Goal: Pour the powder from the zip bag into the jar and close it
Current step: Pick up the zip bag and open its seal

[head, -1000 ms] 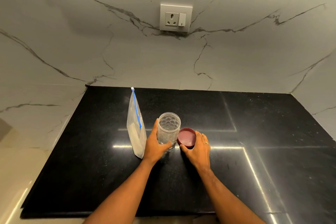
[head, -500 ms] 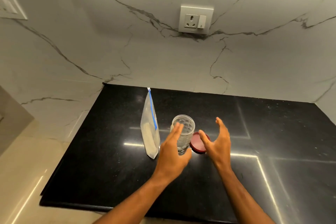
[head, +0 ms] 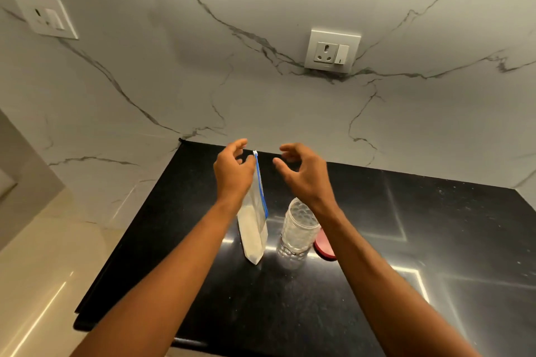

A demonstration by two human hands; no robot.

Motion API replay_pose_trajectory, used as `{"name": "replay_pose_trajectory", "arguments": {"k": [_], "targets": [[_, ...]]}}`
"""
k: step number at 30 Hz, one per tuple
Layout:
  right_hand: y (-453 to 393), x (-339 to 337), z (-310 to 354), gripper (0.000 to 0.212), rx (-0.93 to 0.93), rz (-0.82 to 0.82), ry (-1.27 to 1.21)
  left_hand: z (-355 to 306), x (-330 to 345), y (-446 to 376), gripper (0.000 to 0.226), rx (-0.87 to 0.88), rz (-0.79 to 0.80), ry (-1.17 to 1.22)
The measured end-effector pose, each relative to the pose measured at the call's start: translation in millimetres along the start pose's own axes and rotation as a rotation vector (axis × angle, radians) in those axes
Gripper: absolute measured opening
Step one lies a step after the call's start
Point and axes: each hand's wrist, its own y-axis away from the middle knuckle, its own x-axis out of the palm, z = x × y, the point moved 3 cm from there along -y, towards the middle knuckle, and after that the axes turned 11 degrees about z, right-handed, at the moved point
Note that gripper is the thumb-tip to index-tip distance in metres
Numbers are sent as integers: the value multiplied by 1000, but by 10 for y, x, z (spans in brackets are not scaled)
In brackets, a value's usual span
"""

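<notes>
A clear zip bag (head: 255,229) with a blue zipper strip stands upright on the black countertop (head: 290,313), white powder filling its lower part. To its right stands an open, empty clear plastic jar (head: 298,229) with a dimpled wall. A dark red lid (head: 323,243) lies flat behind the jar's right side, partly hidden by my right forearm. My left hand (head: 233,171) hovers at the bag's top left corner with fingers loosely curled, its thumb close to the zipper end. My right hand (head: 304,171) is raised to the right of the bag top, fingers relaxed, holding nothing.
A marble wall rises behind the counter with one socket plate (head: 332,51) in the middle and another socket plate (head: 46,16) at the upper left. A pale beige surface (head: 43,269) adjoins the countertop's left edge.
Both hands have left the jar and lid and risen to the top of the zip bag, one on each side. The camera has tilted and moved closer.
</notes>
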Motion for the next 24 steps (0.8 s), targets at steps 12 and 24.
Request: {"name": "replay_pose_trajectory", "arguments": {"k": [12, 24], "targets": [[-373, 516, 13, 36, 298, 323, 269, 635, -57, -586, 35, -201, 682, 52], [-265, 14, 419, 14, 158, 271, 251, 61, -432, -399, 22, 6, 568, 469]]}}
